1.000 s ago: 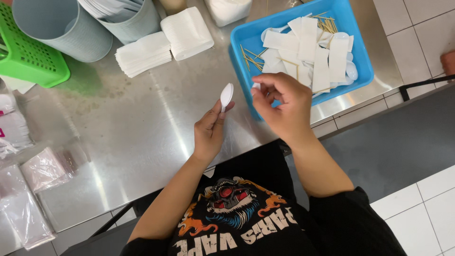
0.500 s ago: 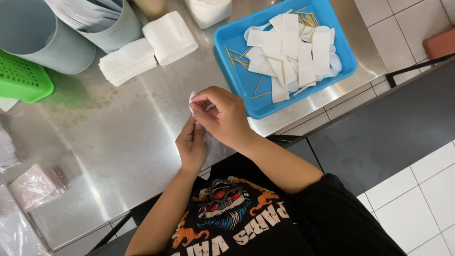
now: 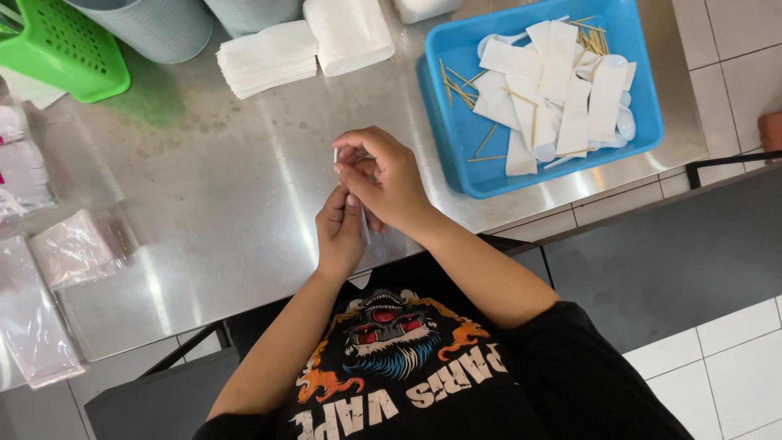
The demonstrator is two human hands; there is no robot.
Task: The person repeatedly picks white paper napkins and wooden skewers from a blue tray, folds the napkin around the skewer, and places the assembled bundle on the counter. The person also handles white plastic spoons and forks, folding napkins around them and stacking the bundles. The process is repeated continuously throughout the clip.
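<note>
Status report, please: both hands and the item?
Left hand and right hand together, pinching a small white item, mostly hidden. Above steel table. Blue tray to the side, nothing blocking.

Clear plastic packets at the table's left edge; no signs or screens in view.

A crumpled clear packet (image 3: 72,248) with a pinkish tint lies on the steel table (image 3: 204,187) near its left side. Just below it, a longer, flatter clear bag (image 3: 31,322) runs down toward the table's front edge, also faintly pink. Above them, at the left border, a further heap of clear wrapping (image 3: 20,159) shows white contents and a small pink patch that may be a label, though it is cut off by the frame and too blurred to be sure. All three sit well apart from the blue tray (image 3: 643,98) at the right.
</note>
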